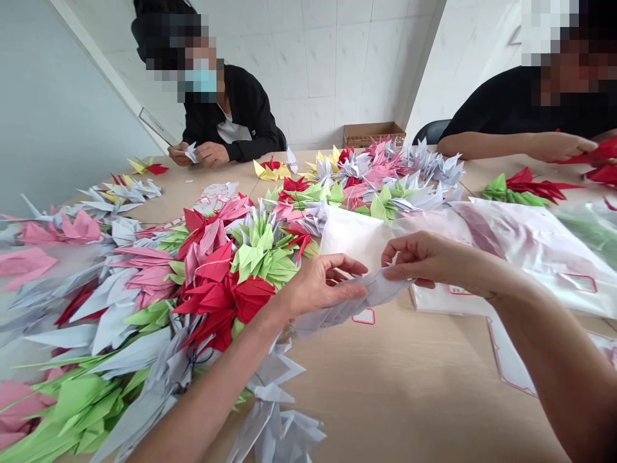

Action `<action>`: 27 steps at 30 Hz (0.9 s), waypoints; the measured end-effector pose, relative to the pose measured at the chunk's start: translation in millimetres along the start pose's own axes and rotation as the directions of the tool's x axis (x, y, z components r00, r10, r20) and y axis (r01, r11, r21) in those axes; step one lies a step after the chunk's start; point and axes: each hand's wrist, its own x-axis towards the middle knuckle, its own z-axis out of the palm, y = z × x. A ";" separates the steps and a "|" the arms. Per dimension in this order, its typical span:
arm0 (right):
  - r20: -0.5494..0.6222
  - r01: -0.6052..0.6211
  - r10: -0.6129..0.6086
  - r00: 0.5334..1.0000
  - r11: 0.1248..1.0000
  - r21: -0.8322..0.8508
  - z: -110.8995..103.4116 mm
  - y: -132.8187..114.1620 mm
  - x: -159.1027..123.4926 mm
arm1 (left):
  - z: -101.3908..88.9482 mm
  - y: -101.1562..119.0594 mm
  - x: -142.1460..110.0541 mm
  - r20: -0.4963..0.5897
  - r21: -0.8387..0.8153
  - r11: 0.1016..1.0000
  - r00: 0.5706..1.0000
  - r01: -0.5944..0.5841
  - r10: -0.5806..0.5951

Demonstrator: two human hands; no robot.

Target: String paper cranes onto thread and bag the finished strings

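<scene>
My left hand (321,283) and my right hand (424,260) pinch the two ends of a stack of pale lilac folded paper cranes (354,301), held just above the wooden table (409,386). Both hands are closed on it, thumbs on top. A heap of red (226,289), green (263,254), pink and lilac paper cranes lies just left of my left hand. More lilac cranes (274,418) trail under my left forearm.
Clear plastic bags (520,251) lie right of my hands. More cranes (376,173) stretch to the far side by a cardboard box (373,132). One person sits across at the left folding paper, another at the right with red cranes (598,161).
</scene>
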 end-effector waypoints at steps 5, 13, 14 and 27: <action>-0.009 -0.014 0.014 1.000 1.000 -0.017 4.3 3.2 6.7 | 24.5 -2.7 -3.6 -0.161 0.400 0.907 0.964 -0.132 0.211; -0.044 -0.087 0.084 0.996 0.992 -0.095 -15.5 12.4 -7.3 | 27.9 -3.7 -2.6 -0.252 0.481 0.862 0.917 -0.160 0.310; -0.002 -0.095 0.095 0.995 0.989 -0.116 -19.4 13.9 -10.1 | 26.9 -3.2 -2.6 -0.256 0.477 0.864 0.915 -0.161 0.312; -0.055 -0.048 0.048 0.997 0.999 0.008 -33.8 7.6 -23.0 | 28.0 -0.7 -4.6 -0.274 0.440 0.893 0.934 -0.089 0.228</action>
